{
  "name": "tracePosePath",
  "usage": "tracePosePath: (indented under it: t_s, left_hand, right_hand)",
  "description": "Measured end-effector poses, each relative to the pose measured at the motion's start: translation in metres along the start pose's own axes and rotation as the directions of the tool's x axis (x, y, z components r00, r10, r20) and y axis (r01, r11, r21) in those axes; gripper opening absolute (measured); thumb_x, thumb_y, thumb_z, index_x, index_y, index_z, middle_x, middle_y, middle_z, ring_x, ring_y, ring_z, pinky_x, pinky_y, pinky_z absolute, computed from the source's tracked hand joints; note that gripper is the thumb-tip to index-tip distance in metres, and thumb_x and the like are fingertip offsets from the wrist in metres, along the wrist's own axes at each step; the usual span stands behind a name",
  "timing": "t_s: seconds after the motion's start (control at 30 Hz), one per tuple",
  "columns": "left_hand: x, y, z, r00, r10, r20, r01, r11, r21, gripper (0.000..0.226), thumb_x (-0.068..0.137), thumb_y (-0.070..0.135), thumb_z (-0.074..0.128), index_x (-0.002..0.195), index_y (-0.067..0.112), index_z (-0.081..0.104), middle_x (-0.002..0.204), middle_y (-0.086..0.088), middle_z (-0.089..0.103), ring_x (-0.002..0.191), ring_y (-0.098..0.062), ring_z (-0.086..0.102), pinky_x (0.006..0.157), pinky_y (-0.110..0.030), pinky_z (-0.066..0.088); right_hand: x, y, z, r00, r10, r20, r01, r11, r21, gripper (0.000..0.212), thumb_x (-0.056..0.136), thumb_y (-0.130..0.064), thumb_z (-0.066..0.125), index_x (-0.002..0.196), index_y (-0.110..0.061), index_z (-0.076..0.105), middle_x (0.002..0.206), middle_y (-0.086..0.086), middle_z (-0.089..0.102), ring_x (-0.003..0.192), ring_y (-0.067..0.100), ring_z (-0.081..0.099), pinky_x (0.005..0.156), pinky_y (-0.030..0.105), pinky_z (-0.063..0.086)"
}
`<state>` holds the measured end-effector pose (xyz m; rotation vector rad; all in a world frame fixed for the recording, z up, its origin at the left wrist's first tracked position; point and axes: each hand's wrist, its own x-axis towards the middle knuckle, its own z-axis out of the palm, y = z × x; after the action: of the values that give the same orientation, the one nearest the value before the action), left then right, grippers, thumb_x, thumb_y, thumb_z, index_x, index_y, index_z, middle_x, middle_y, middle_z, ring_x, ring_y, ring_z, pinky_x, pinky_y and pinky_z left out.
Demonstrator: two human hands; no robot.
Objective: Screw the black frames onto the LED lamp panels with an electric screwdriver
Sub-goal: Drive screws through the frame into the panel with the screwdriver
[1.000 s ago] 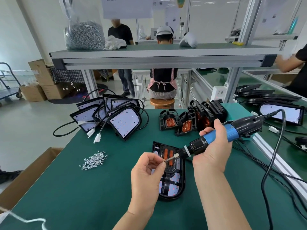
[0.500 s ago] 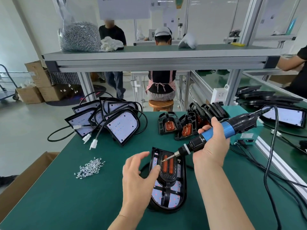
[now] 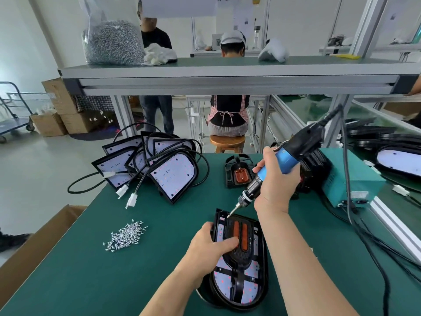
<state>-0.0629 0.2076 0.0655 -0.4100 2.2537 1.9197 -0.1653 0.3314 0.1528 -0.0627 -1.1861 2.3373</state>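
Left hand point(image 3: 211, 245) now clamps the black frame point(image 3: 239, 261); right hand point(image 3: 275, 185), gripping the electric screwdriver point(image 3: 284, 156), has set its bit on the far corner, so driving can begin

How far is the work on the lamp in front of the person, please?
Done: the black frame sits on the lamp panel. In hand: the left hand holds it, the right hand sets the electric screwdriver tip at its far left corner. Left: likely its other corners, then the stacked bare panels.
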Motion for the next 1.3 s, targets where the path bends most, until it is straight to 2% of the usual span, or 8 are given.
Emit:
tracePosePath:
  t_s: [0.13, 0.27, 0.37, 0.5, 0.67, 0.9, 1.1, 1.3]
  left_hand:
    - [0.003, -0.004, -0.001, 1.0, 0.009, 0.001, -0.009, 1.0, -0.018, 0.042, 0.074, 0.03, 0.083, 0.109, 0.019, 0.063, 0.098, 0.004, 0.078, 0.09, -0.016, 0.075, 0.091, -0.04, 0.059]
    - [0.003, -0.005, -0.001, 1.0, 0.01, 0.013, -0.009, 1.0, -0.024, 0.036, 0.082, 0.025, 0.082, 0.112, 0.022, 0.062, 0.1, 0.006, 0.078, 0.091, -0.013, 0.075, 0.086, -0.034, 0.059]
    - [0.004, -0.005, -0.002, 1.0, 0.014, 0.023, -0.013, 1.0, -0.027, 0.037, 0.081, 0.027, 0.081, 0.113, 0.021, 0.063, 0.102, 0.005, 0.078, 0.094, -0.015, 0.074, 0.093, -0.04, 0.057]
    - [0.004, -0.005, -0.002, 0.999, 0.019, 0.026, -0.018, 1.0, -0.024, 0.036, 0.081, 0.028, 0.081, 0.112, 0.024, 0.062, 0.101, 0.007, 0.078, 0.093, -0.014, 0.074, 0.091, -0.038, 0.058]
    - [0.004, -0.005, -0.001, 0.999, 0.024, 0.022, -0.023, 0.999, -0.027, 0.043, 0.073, 0.034, 0.081, 0.11, 0.022, 0.063, 0.1, 0.004, 0.078, 0.093, -0.018, 0.075, 0.093, -0.044, 0.057]
    - [0.003, -0.005, -0.002, 0.999, 0.025, 0.033, -0.024, 0.999, -0.03, 0.038, 0.079, 0.033, 0.081, 0.111, 0.024, 0.063, 0.101, 0.006, 0.078, 0.093, -0.015, 0.075, 0.093, -0.041, 0.058]
    - [0.004, -0.006, -0.001, 0.999, 0.026, 0.021, -0.024, 0.997, -0.068, 0.038, 0.078, 0.026, 0.082, 0.11, 0.019, 0.065, 0.098, 0.002, 0.079, 0.091, -0.019, 0.076, 0.093, -0.044, 0.058]
    - [0.006, -0.008, -0.001, 1.0, 0.011, 0.005, -0.011, 0.998, -0.065, 0.038, 0.076, 0.026, 0.084, 0.109, 0.017, 0.068, 0.096, 0.001, 0.079, 0.088, -0.02, 0.076, 0.089, -0.042, 0.06]
  right_hand:
    - [-0.001, 0.012, 0.003, 0.999, 0.009, 0.044, -0.008, 1.0, -0.028, 0.018, 0.089, -0.009, 0.072, 0.098, -0.01, 0.057, 0.065, 0.001, 0.057, 0.051, 0.016, 0.052, 0.053, 0.026, 0.049]
    - [-0.003, 0.019, 0.004, 0.998, 0.023, 0.066, -0.02, 0.999, -0.041, 0.023, 0.083, -0.018, 0.074, 0.096, -0.012, 0.056, 0.061, 0.0, 0.057, 0.051, 0.017, 0.053, 0.054, 0.028, 0.049]
    - [-0.003, 0.022, 0.005, 0.996, 0.021, 0.085, -0.018, 0.999, -0.046, 0.023, 0.082, -0.02, 0.074, 0.096, -0.012, 0.057, 0.061, -0.003, 0.058, 0.051, 0.015, 0.053, 0.056, 0.031, 0.049]
    - [-0.003, 0.022, 0.007, 0.994, 0.018, 0.111, -0.012, 0.998, -0.058, 0.028, 0.08, -0.022, 0.074, 0.1, -0.011, 0.057, 0.062, 0.0, 0.058, 0.051, 0.018, 0.054, 0.055, 0.032, 0.048]
    - [-0.008, 0.022, 0.008, 0.987, -0.001, 0.16, 0.008, 0.999, -0.043, 0.024, 0.08, -0.023, 0.075, 0.095, -0.015, 0.059, 0.066, 0.0, 0.059, 0.051, 0.015, 0.054, 0.054, 0.029, 0.049]
    - [-0.011, 0.023, 0.011, 0.98, -0.005, 0.197, 0.022, 0.996, -0.085, 0.025, 0.081, -0.025, 0.075, 0.097, -0.016, 0.059, 0.064, -0.001, 0.059, 0.052, 0.016, 0.056, 0.055, 0.027, 0.049]
    - [-0.015, 0.024, 0.012, 0.974, -0.02, 0.224, 0.046, 0.993, -0.111, 0.02, 0.081, -0.021, 0.075, 0.092, -0.02, 0.058, 0.069, 0.009, 0.056, 0.052, 0.016, 0.056, 0.055, 0.026, 0.05]
    - [-0.015, 0.026, 0.007, 0.97, 0.003, 0.245, 0.024, 0.994, -0.106, 0.018, 0.081, -0.011, 0.071, 0.088, -0.016, 0.054, 0.061, 0.0, 0.055, 0.05, 0.014, 0.053, 0.054, 0.023, 0.048]
